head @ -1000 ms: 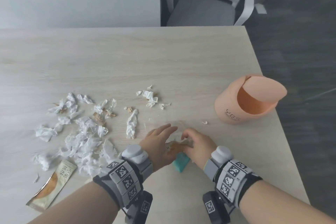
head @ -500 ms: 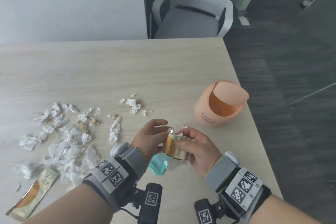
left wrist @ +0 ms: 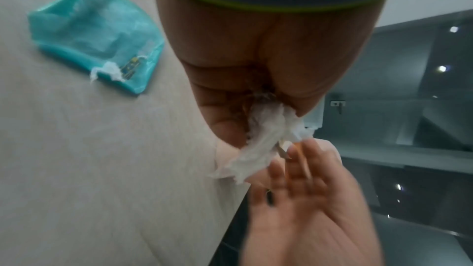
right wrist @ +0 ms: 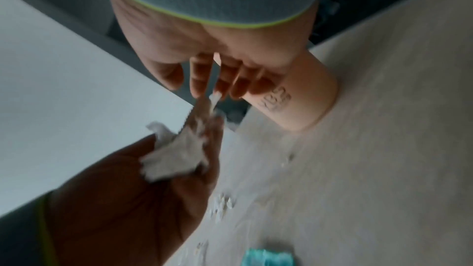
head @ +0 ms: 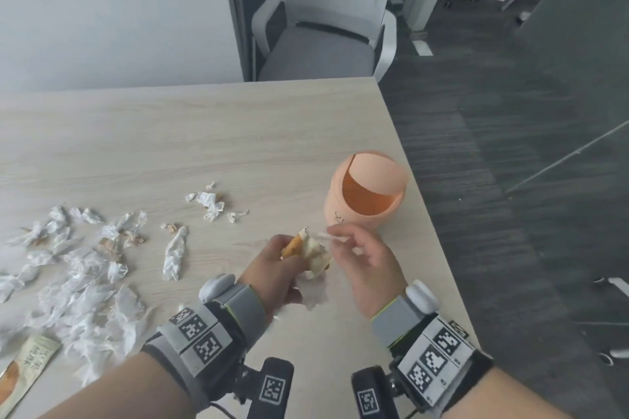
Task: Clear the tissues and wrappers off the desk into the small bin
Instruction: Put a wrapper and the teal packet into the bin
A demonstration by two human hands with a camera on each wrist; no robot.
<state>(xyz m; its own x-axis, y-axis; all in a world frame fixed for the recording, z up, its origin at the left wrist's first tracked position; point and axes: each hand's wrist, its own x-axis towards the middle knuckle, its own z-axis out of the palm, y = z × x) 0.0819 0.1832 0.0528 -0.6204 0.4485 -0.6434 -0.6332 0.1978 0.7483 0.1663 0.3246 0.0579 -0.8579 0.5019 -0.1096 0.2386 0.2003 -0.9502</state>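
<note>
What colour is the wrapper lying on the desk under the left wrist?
Teal, translucent wrapper, with a white tissue scrap on it; it shows best in the left wrist view.

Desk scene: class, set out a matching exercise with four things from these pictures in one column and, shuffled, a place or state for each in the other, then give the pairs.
1. small bin
2. teal wrapper
3. wad of tissue and wrapper
4. beige sachet

A. gripped by the left hand
B. flat on the desk below the left wrist
C. near the desk's right edge
D. desk's near-left corner

Pairs: 1-C, 2-B, 3-A, 4-D
</note>
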